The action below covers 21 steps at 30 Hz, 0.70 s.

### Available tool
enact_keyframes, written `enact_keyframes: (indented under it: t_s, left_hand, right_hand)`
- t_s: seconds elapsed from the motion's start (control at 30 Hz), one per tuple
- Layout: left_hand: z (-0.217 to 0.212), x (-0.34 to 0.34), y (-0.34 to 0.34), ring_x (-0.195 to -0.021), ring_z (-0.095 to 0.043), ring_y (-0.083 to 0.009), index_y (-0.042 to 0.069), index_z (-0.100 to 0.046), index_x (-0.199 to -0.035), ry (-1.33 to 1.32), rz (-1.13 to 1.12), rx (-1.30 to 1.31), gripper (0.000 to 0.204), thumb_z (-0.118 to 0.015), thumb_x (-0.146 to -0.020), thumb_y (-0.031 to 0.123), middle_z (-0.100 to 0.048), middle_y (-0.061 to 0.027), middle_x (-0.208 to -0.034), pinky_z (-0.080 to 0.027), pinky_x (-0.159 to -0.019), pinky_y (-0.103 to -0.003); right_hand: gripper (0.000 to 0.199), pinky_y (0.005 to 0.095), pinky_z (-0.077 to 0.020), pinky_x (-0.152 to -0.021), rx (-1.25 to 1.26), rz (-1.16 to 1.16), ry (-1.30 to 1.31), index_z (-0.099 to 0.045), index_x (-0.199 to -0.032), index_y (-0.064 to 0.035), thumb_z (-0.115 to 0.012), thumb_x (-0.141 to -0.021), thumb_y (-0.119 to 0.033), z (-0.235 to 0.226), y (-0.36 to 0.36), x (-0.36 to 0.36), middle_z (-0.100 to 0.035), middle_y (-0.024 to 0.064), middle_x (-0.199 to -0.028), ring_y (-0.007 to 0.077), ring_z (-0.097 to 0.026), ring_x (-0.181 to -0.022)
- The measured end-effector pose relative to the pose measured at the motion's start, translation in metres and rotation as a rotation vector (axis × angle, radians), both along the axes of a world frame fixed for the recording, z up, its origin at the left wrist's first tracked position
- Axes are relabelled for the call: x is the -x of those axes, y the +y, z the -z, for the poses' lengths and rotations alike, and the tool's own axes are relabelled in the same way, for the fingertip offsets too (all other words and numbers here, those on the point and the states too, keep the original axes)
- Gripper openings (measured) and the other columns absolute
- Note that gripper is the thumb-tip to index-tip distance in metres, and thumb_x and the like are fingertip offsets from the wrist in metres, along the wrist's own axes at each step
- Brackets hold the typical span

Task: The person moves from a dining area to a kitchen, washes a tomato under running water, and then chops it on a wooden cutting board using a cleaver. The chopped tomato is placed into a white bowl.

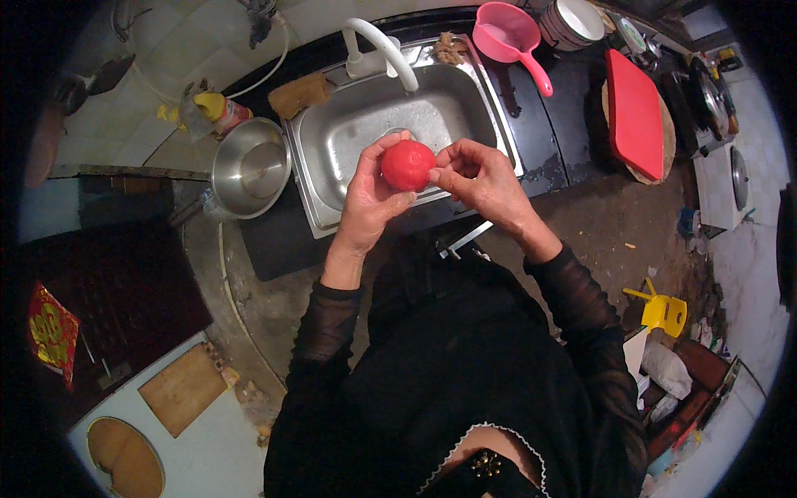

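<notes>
A round red tomato (408, 164) is held up over the near edge of the steel sink (332, 141). My left hand (371, 195) cups it from the left, fingers behind it and thumb underneath. Against the tomato's right side, my right hand (481, 178) has thumb and index finger pinched together. Whether anything small lies in that pinch is too fine to make out. A white faucet (405, 73) arches over the basin from the back, and the drain is partly hidden behind the tomato.
Left of the sink stands a steel bowl (251, 168), near a brown sponge (299, 95) on the rim. At the back right are a pink dipper (508, 33) and stacked plates (573, 23). A red cutting board (635, 116) lies farther right. A yellow stool (664, 313) is on the floor.
</notes>
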State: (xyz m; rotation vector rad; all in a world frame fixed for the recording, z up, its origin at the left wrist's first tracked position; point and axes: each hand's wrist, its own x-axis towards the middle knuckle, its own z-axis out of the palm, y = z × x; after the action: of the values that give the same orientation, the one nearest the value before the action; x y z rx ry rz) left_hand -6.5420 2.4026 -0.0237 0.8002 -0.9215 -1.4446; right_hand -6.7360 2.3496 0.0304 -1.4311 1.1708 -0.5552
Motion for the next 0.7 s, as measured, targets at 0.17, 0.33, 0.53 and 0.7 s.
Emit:
enact_keyframes:
  t_s: [0.17, 0.33, 0.53, 0.7]
  left_hand:
    - [-0.004, -0.001, -0.001, -0.137, -0.041, -0.0240, 0.009, -0.042, -0.140, -0.017, -0.001, 0.002, 0.077, -0.076, -0.073, -0.006, -0.041, -0.0115, -0.148, -0.032, -0.116, -0.039]
    - [-0.001, -0.002, -0.003, -0.139, -0.039, -0.0244, 0.008, -0.043, -0.139, -0.086, 0.010, 0.054, 0.076, -0.077, -0.073, -0.006, -0.040, -0.0124, -0.150, -0.032, -0.116, -0.039]
    - [0.000, 0.004, 0.000, -0.139, -0.041, -0.0267, 0.008, -0.046, -0.135, -0.257, -0.112, 0.151, 0.073, -0.075, -0.071, -0.011, -0.040, -0.0151, -0.151, -0.036, -0.114, -0.039]
    - [0.001, 0.005, -0.001, -0.138, -0.042, -0.0294, 0.009, -0.047, -0.130, -0.491, -0.183, 0.273, 0.074, -0.068, -0.065, -0.019, -0.037, -0.0191, -0.153, -0.040, -0.112, -0.040]
  right_hand:
    - [0.032, 0.0287, -0.0508, -0.068, 0.033, -0.017, 0.059, -0.070, -0.091, 0.0004, -0.078, -0.081, -0.029, -0.001, -0.003, 0.000, -0.070, 0.0071, -0.077, 0.0123, -0.065, -0.073]
    - [0.030, 0.0306, -0.0515, -0.067, 0.032, -0.025, 0.080, -0.071, -0.090, 0.0009, -0.077, -0.080, -0.027, -0.001, -0.005, -0.002, -0.070, 0.0094, -0.075, 0.0140, -0.066, -0.071]
    - [0.022, 0.0255, -0.0499, -0.059, 0.053, -0.035, 0.068, -0.068, -0.092, 0.0017, -0.071, -0.085, -0.019, 0.002, -0.007, -0.005, -0.067, 0.0053, -0.075, 0.0098, -0.062, -0.065]
    - [0.017, 0.0224, -0.0475, -0.052, -0.004, -0.040, 0.077, -0.065, -0.090, 0.0016, -0.066, -0.088, -0.015, -0.005, -0.009, -0.009, -0.066, 0.0034, -0.075, 0.0070, -0.060, -0.058]
